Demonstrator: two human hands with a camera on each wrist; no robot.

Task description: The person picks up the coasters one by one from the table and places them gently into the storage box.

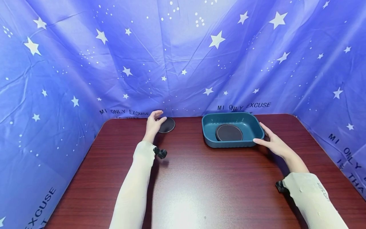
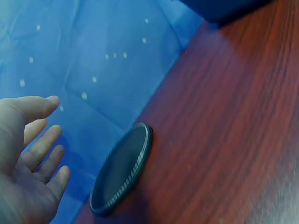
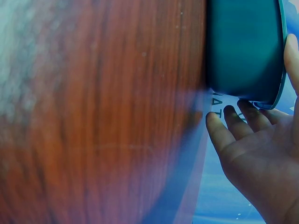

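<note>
A round black coaster (image 1: 167, 126) with a pale, ribbed-looking rim lies near the table's back edge. Beside it, my left hand (image 1: 154, 123) holds nothing, its thumb overlapping the coaster in the head view. From the left wrist, a gap shows between the spread fingers and the coaster (image 2: 122, 169). To the right stands a teal rectangular basin (image 1: 228, 144), with dark round coasters (image 1: 229, 132) lying inside, apparently stacked. My right hand (image 1: 274, 144) holds the basin's front right corner, thumb at the rim and fingers along the end wall (image 3: 247, 51).
The dark red wooden table (image 1: 183, 178) reaches back to a blue star-printed curtain (image 1: 183, 57), which also hangs along both sides. Small black camera mounts (image 1: 160, 153) sit on both wrists over pale sleeves. Light glares off the front of the tabletop.
</note>
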